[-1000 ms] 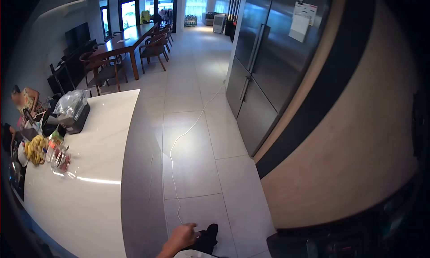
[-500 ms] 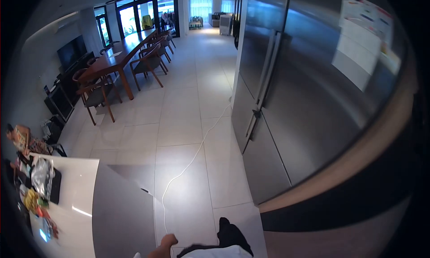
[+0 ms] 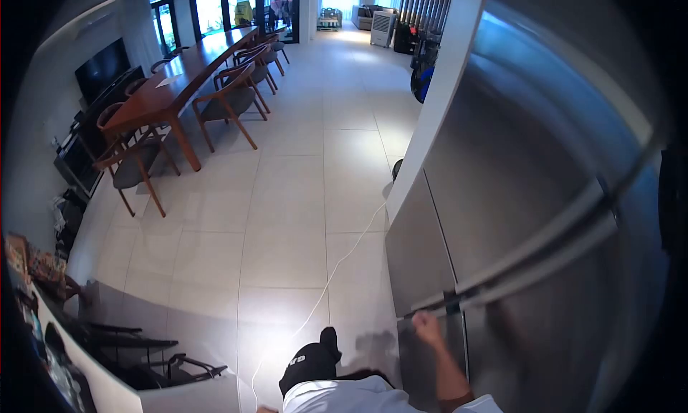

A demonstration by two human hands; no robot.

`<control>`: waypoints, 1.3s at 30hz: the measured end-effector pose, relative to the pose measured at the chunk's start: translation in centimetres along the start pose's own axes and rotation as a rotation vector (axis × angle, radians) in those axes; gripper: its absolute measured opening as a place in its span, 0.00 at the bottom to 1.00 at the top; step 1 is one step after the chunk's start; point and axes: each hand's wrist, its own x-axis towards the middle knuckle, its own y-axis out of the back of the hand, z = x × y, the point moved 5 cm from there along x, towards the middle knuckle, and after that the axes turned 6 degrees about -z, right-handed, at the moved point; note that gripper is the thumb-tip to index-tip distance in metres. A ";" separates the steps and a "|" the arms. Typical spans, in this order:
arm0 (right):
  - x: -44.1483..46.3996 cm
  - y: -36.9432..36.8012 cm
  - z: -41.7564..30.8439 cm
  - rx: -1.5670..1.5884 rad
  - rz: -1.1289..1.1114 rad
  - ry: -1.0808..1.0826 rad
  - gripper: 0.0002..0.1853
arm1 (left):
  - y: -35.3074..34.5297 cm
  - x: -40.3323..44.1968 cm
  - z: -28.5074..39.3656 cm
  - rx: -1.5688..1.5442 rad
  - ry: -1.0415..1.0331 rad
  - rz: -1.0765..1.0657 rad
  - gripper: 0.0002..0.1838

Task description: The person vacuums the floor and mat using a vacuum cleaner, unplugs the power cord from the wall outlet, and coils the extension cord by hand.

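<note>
"Pale floor tiles point(image 3: 283, 198) stretch out beyond my right fingers point(image 3: 423, 320), with a wooden armchair point(image 3: 228, 109) well off ahead and to their left."

"How are those fingers set?"

"Curled in and pressed together, like a loose fist. Just beside them stands the stainless-steel refrigerator point(image 3: 502, 166); I can't tell whether they touch it. Its door handles point(image 3: 545, 261) slant away up and to their right."

"And the other side?"

"Just a sliver of my left hand point(image 3: 266, 410) shows, low down, so I can't tell whether its fingers are spread or closed. White cable point(image 3: 351, 252) trails over the tiles, left of my right fingers, passing near that sliver."
</note>
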 end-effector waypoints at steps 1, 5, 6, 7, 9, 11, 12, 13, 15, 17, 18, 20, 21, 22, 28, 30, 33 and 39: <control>0.0 -1.8 1.0 0.003 -0.120 -0.085 0.16 | 3.9 4.0 5.2 0.099 -0.129 0.030 0.15; -4.4 -9.6 12.3 0.279 -0.354 -0.639 0.15 | 21.9 13.7 28.6 -0.097 -0.228 0.170 0.10; -5.2 -10.1 12.5 0.269 -0.376 -0.829 0.15 | 26.2 16.8 33.9 -0.105 -0.410 0.293 0.10; -4.7 -10.0 11.2 0.236 -0.389 -0.962 0.15 | 30.6 19.4 38.5 -0.111 -0.588 0.411 0.10; -1.1 -10.5 8.9 0.260 -0.391 -1.118 0.15 | 38.3 23.5 47.2 -0.074 -0.754 0.599 0.10; 5.4 -11.7 7.4 0.324 -0.356 -1.172 0.15 | 44.0 25.8 53.7 -0.118 -0.740 0.672 0.09; 9.3 -12.6 7.0 0.359 -0.335 -1.180 0.15 | 45.7 27.6 56.0 -0.133 -0.745 0.685 0.10; 14.1 -13.2 6.4 0.402 -0.304 -1.173 0.15 | 46.3 29.8 57.8 -0.163 -0.553 0.599 0.10; 24.7 -17.2 8.4 0.516 -0.193 -1.099 0.15 | 46.3 31.1 60.4 -0.091 -0.315 0.371 0.11; 40.5 -12.8 -0.4 0.440 -0.134 -0.814 0.15 | 45.0 33.8 60.7 0.041 -0.201 0.151 0.11; 48.2 -10.2 -4.9 0.267 -0.223 -0.636 0.15 | 44.4 34.7 61.0 0.090 -0.144 0.060 0.10; 61.2 -5.0 -15.7 0.383 -0.063 -0.420 0.15 | 44.4 36.5 63.7 0.119 -0.090 -0.041 0.10; 66.8 -3.5 -18.7 0.448 0.039 -0.283 0.14 | 44.6 37.7 65.8 0.122 -0.071 -0.079 0.10; 71.4 -1.5 -22.7 0.491 0.122 -0.181 0.14 | 45.6 39.1 68.2 0.138 -0.073 -0.105 0.09; 81.7 0.4 -28.3 0.589 0.483 -0.292 0.14 | 59.5 54.4 84.6 0.293 -0.115 -0.166 0.09; 80.7 -4.0 -25.1 0.251 0.479 -0.617 0.17 | 66.9 61.1 92.4 0.312 -0.122 -0.168 0.09; 76.4 -11.1 -23.2 0.100 0.398 -0.945 0.22 | 78.2 69.8 110.4 0.385 -0.152 -0.142 0.11; 75.8 -18.3 -26.7 0.491 0.588 -1.335 0.18 | 80.2 71.7 150.0 0.527 -0.820 0.246 0.09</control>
